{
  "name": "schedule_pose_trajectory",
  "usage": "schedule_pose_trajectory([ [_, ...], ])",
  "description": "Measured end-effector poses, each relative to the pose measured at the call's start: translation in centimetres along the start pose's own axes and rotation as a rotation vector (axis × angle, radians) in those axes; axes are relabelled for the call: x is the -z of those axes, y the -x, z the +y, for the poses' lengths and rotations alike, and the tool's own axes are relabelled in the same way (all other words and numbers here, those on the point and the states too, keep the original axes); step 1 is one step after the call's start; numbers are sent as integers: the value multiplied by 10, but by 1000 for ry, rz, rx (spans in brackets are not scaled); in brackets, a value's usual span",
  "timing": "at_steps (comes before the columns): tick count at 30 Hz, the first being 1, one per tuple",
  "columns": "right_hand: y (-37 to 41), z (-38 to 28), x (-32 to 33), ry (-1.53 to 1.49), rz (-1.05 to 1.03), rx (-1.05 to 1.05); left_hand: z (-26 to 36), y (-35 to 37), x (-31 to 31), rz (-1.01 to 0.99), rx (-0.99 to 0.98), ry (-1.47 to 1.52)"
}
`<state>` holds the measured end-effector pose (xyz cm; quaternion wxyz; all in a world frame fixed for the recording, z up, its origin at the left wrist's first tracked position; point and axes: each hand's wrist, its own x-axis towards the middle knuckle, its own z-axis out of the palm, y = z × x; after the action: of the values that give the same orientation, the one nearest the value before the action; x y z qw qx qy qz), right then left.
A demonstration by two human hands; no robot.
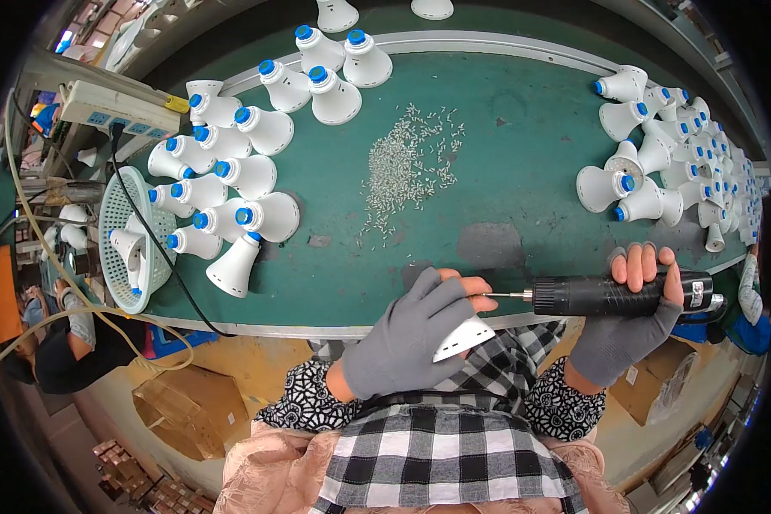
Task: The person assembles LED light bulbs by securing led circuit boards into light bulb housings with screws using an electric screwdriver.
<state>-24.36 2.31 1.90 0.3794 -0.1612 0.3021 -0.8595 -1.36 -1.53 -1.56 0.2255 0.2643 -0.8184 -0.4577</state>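
Left hand (403, 336) closed on white housing (464, 338), right hand (627, 338) wrapped round driver (574, 295). Likely screwdriving; needs bit (507, 295) square (it's thin).

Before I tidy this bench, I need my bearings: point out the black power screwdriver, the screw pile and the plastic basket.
Black power screwdriver (572, 296), head view: front of its body.
Screw pile (392, 170), head view: its dense middle.
Plastic basket (113, 272), head view: left wall.

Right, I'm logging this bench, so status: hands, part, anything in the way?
Left hand gripping white housing. Right hand holding black screwdriver. Left fingers at bit; loose screws well clear.
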Motion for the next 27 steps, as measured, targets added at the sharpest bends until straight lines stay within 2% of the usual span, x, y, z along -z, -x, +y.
schedule_pose_trajectory([
  [4, -1, -1, -7, 14, -75, 5, -1, -1, 0, -15, -55, -37],
  [9, 0, -6, -11, 60, -309, 39, -11, 0, -10, -6, -134, -117],
  [11, 1, -7, -10, 83, -429, 69, -7, -4, -6, -13, -90, -92],
  [12, 2, -8, -10, 74, -430, 76, -5, -5, -4, -16, -67, -80],
  [16, 6, -13, -14, 59, -207, 164, -6, -4, -6, 63, 189, 297],
  [19, 12, -18, -17, 46, -142, 206, -11, -2, -14, 124, 384, 532],
  [21, 19, -20, -19, 46, -170, 190, -7, -3, -17, 133, 557, 638],
  [27, 27, -19, -23, 126, -216, 148, -7, -2, -27, 192, 548, 578],
])
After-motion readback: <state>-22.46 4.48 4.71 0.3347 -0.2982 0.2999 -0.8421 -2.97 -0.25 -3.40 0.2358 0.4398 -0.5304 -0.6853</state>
